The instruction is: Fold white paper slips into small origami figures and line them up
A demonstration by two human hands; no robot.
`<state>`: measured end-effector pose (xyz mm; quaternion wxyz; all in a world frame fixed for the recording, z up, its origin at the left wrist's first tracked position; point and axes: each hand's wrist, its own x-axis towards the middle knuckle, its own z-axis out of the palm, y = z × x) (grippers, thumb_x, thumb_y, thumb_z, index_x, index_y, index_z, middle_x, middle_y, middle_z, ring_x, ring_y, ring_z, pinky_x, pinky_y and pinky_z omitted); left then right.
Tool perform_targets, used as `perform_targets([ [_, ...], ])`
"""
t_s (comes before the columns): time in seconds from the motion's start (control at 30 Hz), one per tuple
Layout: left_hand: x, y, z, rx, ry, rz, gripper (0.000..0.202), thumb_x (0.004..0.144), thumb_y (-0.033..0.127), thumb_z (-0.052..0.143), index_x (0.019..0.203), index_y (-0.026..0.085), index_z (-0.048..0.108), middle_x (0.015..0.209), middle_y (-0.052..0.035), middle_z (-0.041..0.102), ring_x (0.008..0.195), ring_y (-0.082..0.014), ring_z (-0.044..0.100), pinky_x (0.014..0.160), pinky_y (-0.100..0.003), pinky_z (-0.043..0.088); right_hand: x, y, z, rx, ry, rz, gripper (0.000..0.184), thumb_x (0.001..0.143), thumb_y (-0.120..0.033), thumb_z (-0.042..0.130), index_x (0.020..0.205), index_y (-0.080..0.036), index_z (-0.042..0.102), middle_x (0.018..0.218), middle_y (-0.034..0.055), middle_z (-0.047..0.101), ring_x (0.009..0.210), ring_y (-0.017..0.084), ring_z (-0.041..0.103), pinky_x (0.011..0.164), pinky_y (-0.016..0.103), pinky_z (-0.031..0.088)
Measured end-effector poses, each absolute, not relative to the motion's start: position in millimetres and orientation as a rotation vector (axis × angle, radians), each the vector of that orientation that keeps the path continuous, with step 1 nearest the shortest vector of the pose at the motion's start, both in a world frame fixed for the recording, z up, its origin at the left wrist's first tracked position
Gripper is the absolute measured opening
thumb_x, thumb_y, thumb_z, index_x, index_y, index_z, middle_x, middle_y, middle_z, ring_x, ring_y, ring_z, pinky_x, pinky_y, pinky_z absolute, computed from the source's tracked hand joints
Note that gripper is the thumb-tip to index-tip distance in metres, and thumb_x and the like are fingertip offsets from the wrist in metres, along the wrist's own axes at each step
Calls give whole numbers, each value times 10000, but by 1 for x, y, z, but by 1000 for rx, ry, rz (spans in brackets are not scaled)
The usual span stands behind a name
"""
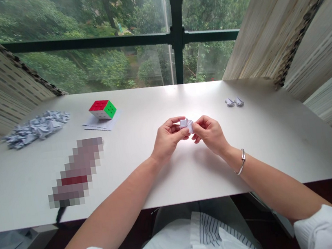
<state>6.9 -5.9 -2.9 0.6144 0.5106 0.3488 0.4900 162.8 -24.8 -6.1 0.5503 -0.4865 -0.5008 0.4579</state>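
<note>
Both hands are meeting over the middle of the white table, a little nearer its near edge than its far one. The left hand is pinching a small folded paper piece from the left, with its thumb and fingers closed on it. The right hand is gripping the same piece from the right with its fingertips pressed together on the paper. The piece is being held just above the tabletop, between the two hands. It is small and partly covered by fingers, so its shape is hard to read; it is possibly a half-finished origami figure. A silver bracelet is sitting on the right wrist.

Toward the far left corner, a loose pile of folded papers is lying on the table. Just right of it, near the far edge, a colour cube is resting on a few flat sheets of paper, showing its red and green faces. Toward the far right, well apart from the hands, two small folded pieces are lying side by side. A blurred-out object is lying at a slant near the left part of the near edge. Beyond the far edge, a window is showing green trees.
</note>
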Motion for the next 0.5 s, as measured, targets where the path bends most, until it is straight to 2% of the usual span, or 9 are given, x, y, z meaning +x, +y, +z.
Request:
perform_targets([
  [0.3, 7, -6, 1, 1184, 822, 1150, 471, 668, 214, 811, 1108, 155, 652, 829, -30, 707, 726, -139, 655, 689, -276, 532, 161, -26, -5, -1126, -1164, 1107, 350, 757, -479, 724, 788, -188, 530, 635, -25, 646, 510, 118, 639, 429, 212, 527],
  [0.4, 6, -6, 2, 1193, 821, 1147, 454, 679, 196, 796, 1108, 155, 651, 846, -33, 708, 733, -133, 645, 685, -265, 521, 161, -25, -5, -1105, -1144, 1149, 366, 743, -476, 737, 871, -187, 554, 654, -33, 645, 502, 114, 633, 412, 207, 518],
  [0.5, 5, -5, 3, 1206, 825, 1131, 474, 690, 181, 785, 1140, 151, 638, 851, -37, 709, 743, -129, 638, 690, -258, 511, 162, -25, -6, -1078, -1177, 1175, 341, 761, -468, 727, 867, -169, 600, 667, -24, 641, 515, 109, 634, 414, 199, 519],
])
